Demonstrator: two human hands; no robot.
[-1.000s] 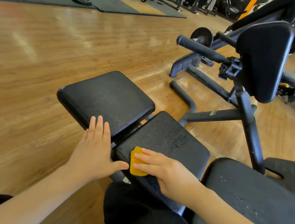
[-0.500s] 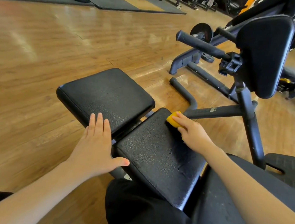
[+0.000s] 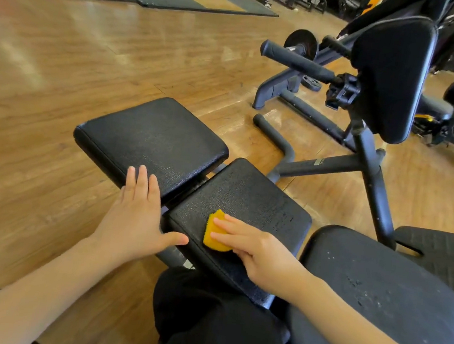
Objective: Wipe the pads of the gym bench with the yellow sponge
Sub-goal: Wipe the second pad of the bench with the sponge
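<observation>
At frame centre our right hand (image 3: 264, 256) presses the yellow sponge (image 3: 214, 231) onto the middle pad (image 3: 248, 199); our left hand (image 3: 137, 218) rests flat on the left pad (image 3: 153, 138).

- Black pebbled leatherette pads (image 3: 153, 138), faintly shiny, mid-frame.
- Yellow porous foam sponge (image 3: 212, 232) on the lower-centre pad.
- Matt dark metal tube frame (image 3: 320, 165), right.
- Glossy wood-plank floor (image 3: 62, 68), left.

We are seeing two pads side by side: the left pad (image 3: 150, 140) lying just left of the middle pad (image 3: 248, 199), with a larger seat pad (image 3: 393, 287) to the right. The sponge (image 3: 214, 231) is sitting on the middle pad's near part, under the right hand (image 3: 261, 256); the left hand (image 3: 135, 218) is resting on the left pad's near edge. An upright pad (image 3: 389, 74) is standing behind, to the right.
</observation>
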